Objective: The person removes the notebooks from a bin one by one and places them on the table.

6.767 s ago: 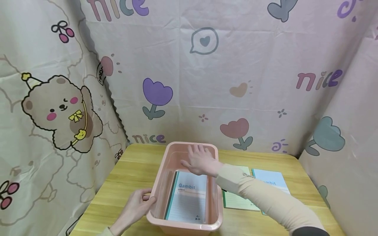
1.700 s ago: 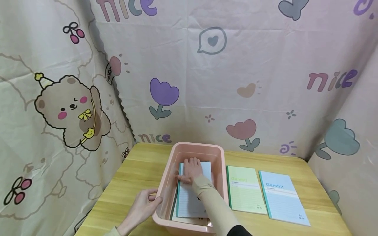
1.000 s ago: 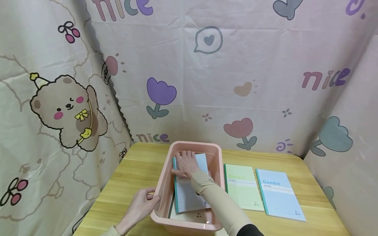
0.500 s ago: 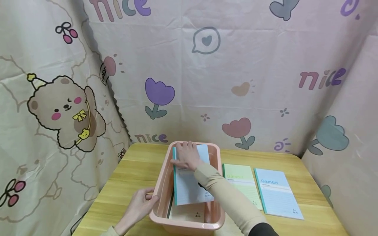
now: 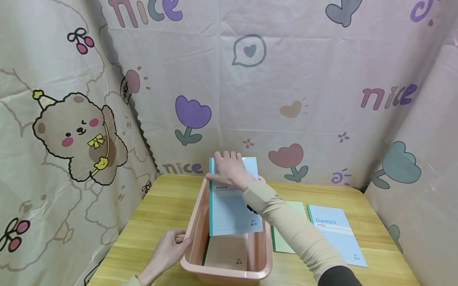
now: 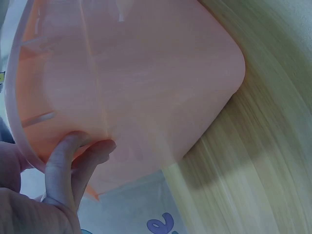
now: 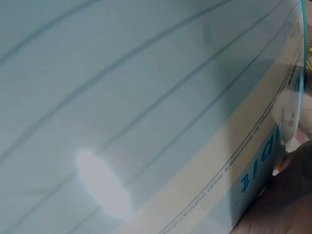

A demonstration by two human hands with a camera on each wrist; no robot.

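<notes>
My right hand [image 5: 230, 171] holds a blue Gambit notebook [image 5: 232, 214] over the pink plastic bin [image 5: 229, 274], fingers at its top edge and thumb at the teal spine. The notebook tilts up, its top above the bin's far rim. In the right wrist view its lined cover [image 7: 122, 107] fills most of the picture, with the hand [image 7: 285, 195] at the lower right. A beige notebook [image 5: 225, 252] lies on the bin's floor, partly covered. My left hand [image 5: 168, 250] grips the bin's left rim; the left wrist view shows its fingers [image 6: 61, 170] against the outer wall.
To the right of the bin, a green notebook [image 5: 284, 240] lies partly behind my right forearm. Beside it is another blue notebook [image 5: 338, 234]. The wooden table [image 5: 164, 202] ends at a patterned cloth backdrop [image 5: 243, 99], close behind the bin.
Earlier the blue notebook lay in the bin under my right hand. The hand has taken hold of it and raised it up and away from me, uncovering the beige notebook. My left hand stays put.
</notes>
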